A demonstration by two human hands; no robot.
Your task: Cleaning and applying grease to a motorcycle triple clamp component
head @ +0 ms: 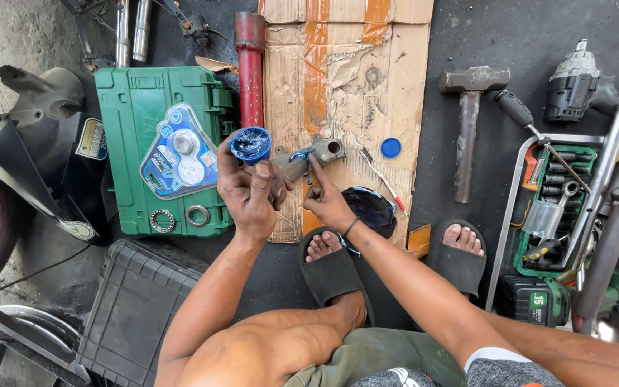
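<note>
My left hand (248, 192) grips a small round tub of blue grease (251, 143) and also steadies the near end of a grey metal bracket with a round eye (322, 150). The bracket lies across a sheet of cardboard (367, 86). My right hand (329, 203) holds nothing. Its index finger is stretched out and presses on the bracket's middle, where a blue smear shows. A dark round lid with blue grease (374, 208) lies just right of that hand.
A green tool case (130, 143) at left carries a blister pack (180, 154) and two bearing rings (162, 221). A red tube (250, 72), blue cap (390, 147), hammer (467, 122), impact wrench (582, 86), socket tray (560, 208) and black case (134, 308) surround me.
</note>
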